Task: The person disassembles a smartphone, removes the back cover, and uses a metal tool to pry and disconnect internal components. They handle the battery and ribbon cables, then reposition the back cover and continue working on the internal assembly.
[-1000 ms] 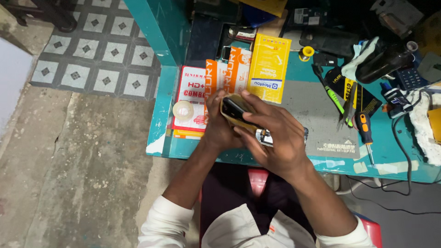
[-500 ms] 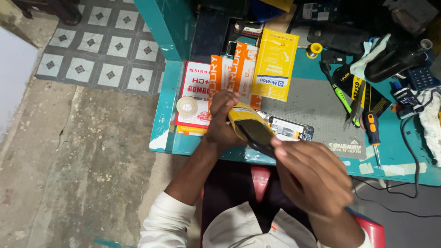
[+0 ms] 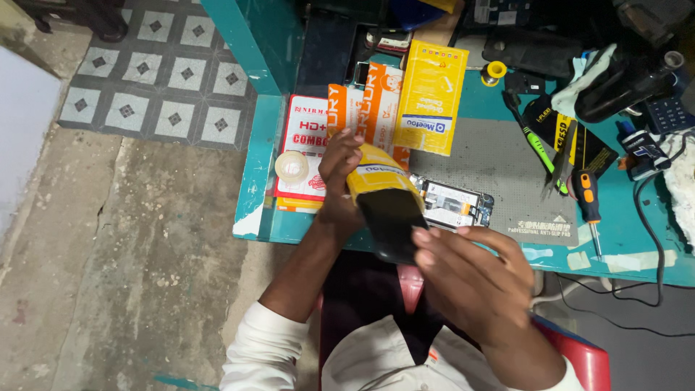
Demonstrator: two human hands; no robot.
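Note:
My left hand (image 3: 340, 185) grips a small yellow packet (image 3: 378, 176) at the table's near edge. A black flat panel (image 3: 391, 223) sticks out of the packet toward me. My right hand (image 3: 474, 279) pinches the near end of that panel with thumb and fingers. Just behind the packet, an opened phone (image 3: 452, 204) lies on the grey work mat (image 3: 499, 174) with its insides showing.
Orange, red-white and yellow flat packages (image 3: 376, 108) lie at the back of the teal table (image 3: 622, 246), with a tape roll (image 3: 292, 166) on the left. Screwdrivers and tweezers (image 3: 565, 170), cables and dark devices crowd the right side. Concrete floor lies to the left.
My hands came apart: the right hand drew back toward me with the black panel, sliding it further out of the yellow packet that the left hand holds.

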